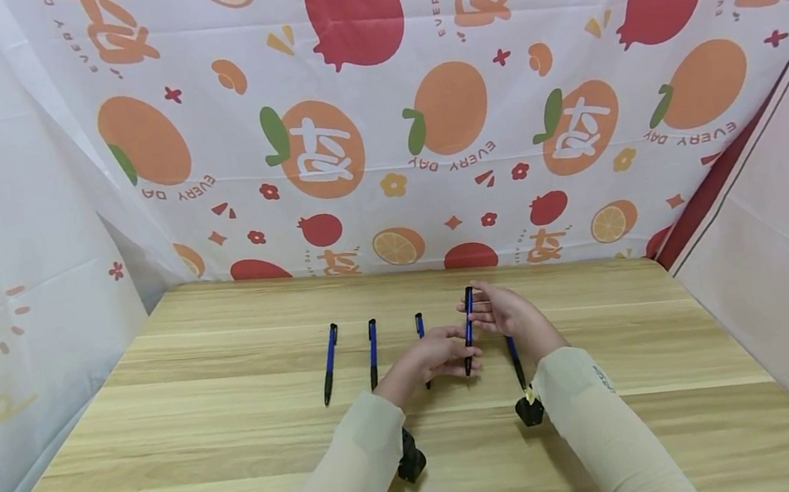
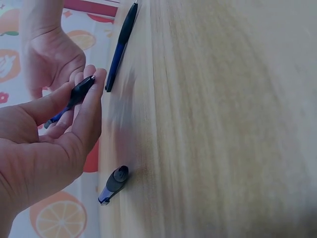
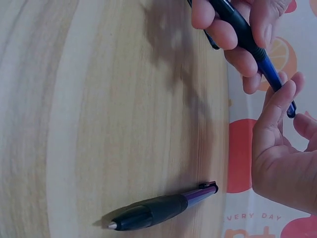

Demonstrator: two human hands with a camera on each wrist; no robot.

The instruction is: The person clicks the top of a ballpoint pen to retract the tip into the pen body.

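Observation:
A blue pen (image 1: 469, 326) with black ends is held above the table between both hands. My left hand (image 1: 436, 355) pinches its dark grip near the writing tip, thumb on one side and fingers on the other, as the left wrist view shows. My right hand (image 1: 514, 317) is at the far end, its fingers reaching round behind the pen and the thumb beside the end; how firmly it holds is hard to see. Another blue pen (image 3: 168, 208) lies on the table beneath the right hand. A similar pen (image 1: 420, 326) lies partly hidden behind the left hand.
Two more blue pens (image 1: 331, 364) (image 1: 373, 353) lie roughly parallel on the left of the wood-grain table (image 1: 239, 436). A fruit-print curtain (image 1: 382, 155) hangs along the back edge, with pale curtains on both sides. Black wrist devices (image 1: 411, 458) hang below the sleeves.

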